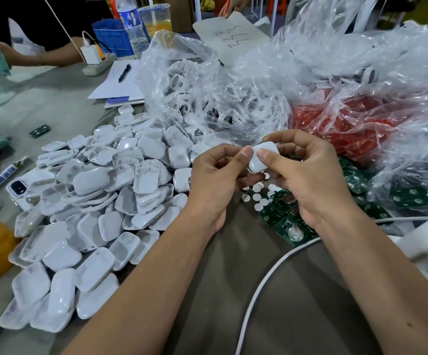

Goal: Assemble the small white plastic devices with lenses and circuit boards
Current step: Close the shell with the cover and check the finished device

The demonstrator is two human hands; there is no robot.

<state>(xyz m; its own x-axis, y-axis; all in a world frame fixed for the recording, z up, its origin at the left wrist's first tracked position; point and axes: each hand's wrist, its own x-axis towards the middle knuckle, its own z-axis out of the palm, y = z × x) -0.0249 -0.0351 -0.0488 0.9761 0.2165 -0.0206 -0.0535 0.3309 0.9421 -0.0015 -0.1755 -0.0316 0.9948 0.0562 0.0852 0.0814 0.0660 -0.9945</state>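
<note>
A small white plastic device (260,161) is held between both hands above the table's middle. My left hand (218,180) pinches its left edge, thumb on top. My right hand (307,175) grips its right side, thumb pressing on the shell. Its underside is hidden. Below the hands lie several small white round lenses (257,198) and green circuit boards (287,221) with round metal cells. A big heap of white shell halves (100,201) spreads at the left.
Clear plastic bags (207,98) with white ring parts, red parts (341,129) and more green boards (410,198) fill the back and right. A white cable (259,290) crosses the front. A phone (18,188), marker (0,179), papers with pen (124,73) and another person's arm (36,57) lie left.
</note>
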